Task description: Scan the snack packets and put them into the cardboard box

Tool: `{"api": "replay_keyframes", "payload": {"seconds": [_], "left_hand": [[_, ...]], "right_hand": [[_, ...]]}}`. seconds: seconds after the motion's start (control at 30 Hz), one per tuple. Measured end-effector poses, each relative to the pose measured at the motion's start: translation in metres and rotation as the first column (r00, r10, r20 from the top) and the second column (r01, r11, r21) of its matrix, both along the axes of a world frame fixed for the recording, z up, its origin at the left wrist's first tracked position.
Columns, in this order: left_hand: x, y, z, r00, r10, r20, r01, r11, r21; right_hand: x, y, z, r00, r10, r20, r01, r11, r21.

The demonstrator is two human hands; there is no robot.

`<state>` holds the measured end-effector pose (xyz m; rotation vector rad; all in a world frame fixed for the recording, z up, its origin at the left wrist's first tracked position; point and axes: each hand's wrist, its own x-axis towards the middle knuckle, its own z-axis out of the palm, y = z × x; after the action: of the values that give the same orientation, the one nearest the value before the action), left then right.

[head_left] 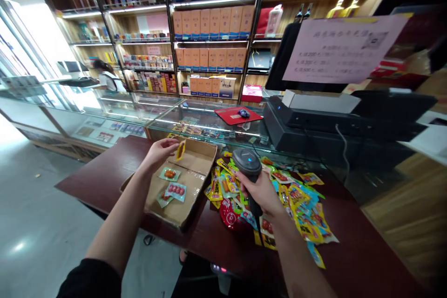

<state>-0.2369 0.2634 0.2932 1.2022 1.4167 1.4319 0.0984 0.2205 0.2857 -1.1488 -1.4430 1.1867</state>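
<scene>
My left hand pinches a small yellow snack packet above the far side of a shallow cardboard box. A few clear-fronted snack packets lie on the box's bottom, one with pink round pieces. My right hand is wrapped around the handle of a dark barcode scanner, which shows a small blue light. Beneath and around the scanner spreads a heap of colourful snack packets, mostly yellow, green and blue. A red shiny packet lies at the heap's near left edge.
Box and heap rest on a dark red table. Behind it runs a glass display counter with a red mouse pad. At right stands a monitor with a paper sign. Another person is at the far left.
</scene>
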Motion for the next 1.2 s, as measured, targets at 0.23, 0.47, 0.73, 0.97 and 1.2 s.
{"api": "replay_keyframes", "payload": {"seconds": [0.23, 0.47, 0.73, 0.97, 1.2], "left_hand": [[-0.005, -0.016, 0.005, 0.997, 0.032, -0.072, -0.033, 0.999, -0.009], [0.068, 0.016, -0.001, 0.985, -0.153, -0.080, 0.152, 0.988, -0.014], [0.163, 0.050, -0.015, 0.917, -0.393, -0.072, 0.393, 0.919, -0.014], [0.235, 0.051, -0.054, 0.703, -0.464, -0.540, 0.560, 0.828, 0.017], [0.257, 0.038, -0.085, 0.402, -0.362, -0.841, 0.722, 0.690, 0.049]], "right_hand": [[0.010, 0.002, 0.006, 1.000, -0.025, 0.007, 0.025, 1.000, -0.010], [0.033, 0.000, 0.006, 0.994, -0.112, 0.008, 0.112, 0.994, -0.014], [0.076, -0.011, 0.006, 0.971, -0.229, 0.063, 0.228, 0.974, 0.016], [0.103, -0.019, -0.002, 0.953, -0.300, 0.043, 0.301, 0.953, -0.027], [0.115, -0.022, -0.018, 0.949, -0.309, 0.057, 0.311, 0.949, -0.040]]}}
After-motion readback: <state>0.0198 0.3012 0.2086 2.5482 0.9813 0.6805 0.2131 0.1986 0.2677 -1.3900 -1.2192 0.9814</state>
